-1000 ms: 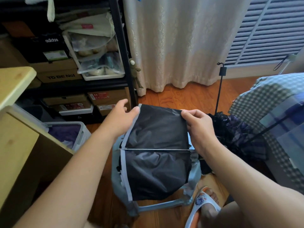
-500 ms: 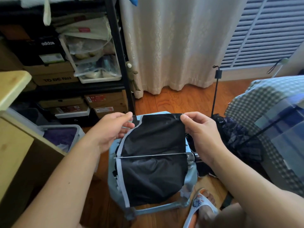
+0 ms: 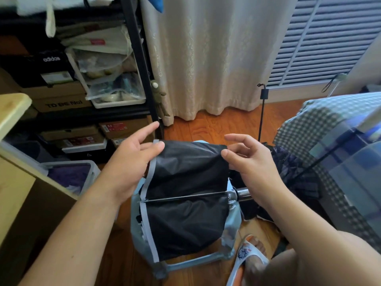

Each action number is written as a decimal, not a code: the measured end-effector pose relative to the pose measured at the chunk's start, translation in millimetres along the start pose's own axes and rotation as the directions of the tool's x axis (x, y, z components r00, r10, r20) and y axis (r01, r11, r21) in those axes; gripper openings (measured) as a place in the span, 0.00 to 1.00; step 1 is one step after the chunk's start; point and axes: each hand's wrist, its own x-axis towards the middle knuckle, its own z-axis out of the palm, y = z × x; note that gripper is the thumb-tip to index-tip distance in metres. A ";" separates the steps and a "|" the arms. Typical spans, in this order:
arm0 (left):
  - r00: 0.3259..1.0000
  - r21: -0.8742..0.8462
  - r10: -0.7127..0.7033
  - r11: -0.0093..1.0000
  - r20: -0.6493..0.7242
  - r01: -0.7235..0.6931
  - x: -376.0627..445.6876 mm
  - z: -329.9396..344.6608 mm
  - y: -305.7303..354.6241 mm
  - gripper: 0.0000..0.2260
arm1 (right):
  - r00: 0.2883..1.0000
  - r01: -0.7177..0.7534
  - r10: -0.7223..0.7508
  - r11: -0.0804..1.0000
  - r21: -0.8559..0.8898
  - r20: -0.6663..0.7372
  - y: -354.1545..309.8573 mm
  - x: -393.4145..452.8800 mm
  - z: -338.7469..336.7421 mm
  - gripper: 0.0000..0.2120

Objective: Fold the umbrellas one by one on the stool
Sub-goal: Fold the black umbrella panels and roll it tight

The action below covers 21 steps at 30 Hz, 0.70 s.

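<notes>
The stool (image 3: 185,263) carries the umbrella (image 3: 185,203), its black panel spread flat across the top, probably so the pleats can be smoothed. Above the stool's far edge, the left hand (image 3: 132,162) pinches the grey-trimmed corner and the right hand (image 3: 253,162) pinches the opposite corner, other fingers loose. Bare floor (image 3: 216,126) lies beyond the stool.

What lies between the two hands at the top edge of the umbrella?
In the head view, black canopy fabric spans from the left hand to the right hand, each pinching a corner.
</notes>
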 end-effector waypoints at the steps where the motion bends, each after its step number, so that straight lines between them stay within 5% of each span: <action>1: 0.997 0.086 0.075 0.994 -0.009 -0.074 -1.5 1.4 0.2 0.22 | 1.000 0.016 -0.016 1.000 -0.025 0.004 1.3 0.6 -0.1 0.13; 5: 0.971 0.224 0.240 0.947 -0.015 -0.230 -9.9 -0.4 1.1 0.19 | 0.998 0.048 -0.046 0.997 -0.057 0.044 -0.8 2.4 -4.2 0.15; 21: 0.891 0.275 0.454 0.854 0.020 -0.441 -22.6 -5.4 -4.3 0.16 | 0.979 0.154 -0.112 0.954 -0.258 0.168 -9.3 -7.5 -2.9 0.23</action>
